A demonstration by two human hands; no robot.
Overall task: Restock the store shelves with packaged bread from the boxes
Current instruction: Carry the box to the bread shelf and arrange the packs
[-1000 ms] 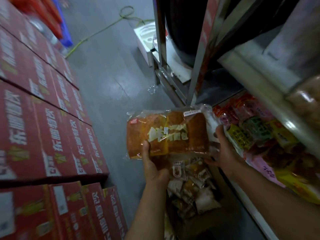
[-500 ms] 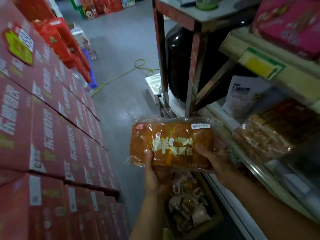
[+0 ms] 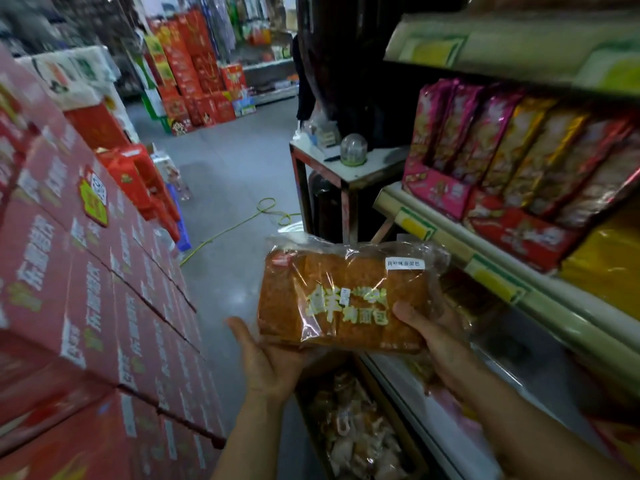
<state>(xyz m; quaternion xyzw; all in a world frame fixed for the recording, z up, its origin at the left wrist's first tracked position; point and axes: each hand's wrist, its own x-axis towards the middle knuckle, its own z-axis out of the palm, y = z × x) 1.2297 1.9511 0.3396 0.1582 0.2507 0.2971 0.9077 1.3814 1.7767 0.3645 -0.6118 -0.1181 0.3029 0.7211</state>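
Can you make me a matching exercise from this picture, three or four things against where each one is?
Things:
1. clear-wrapped orange-brown bread loaf
2. stacked red cardboard cartons
3. pink and gold upright snack packs
4. brown box of small wrapped pastries

Places:
A. on the right-hand shelf
B. on the floor below the hands
C. held in both hands
D. along the left side

Pairs: 1-C, 2-D, 3-A, 4-B

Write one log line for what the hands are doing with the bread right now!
left hand: under bread pack | right hand: holding pack's right end | pack: off shelf, above box
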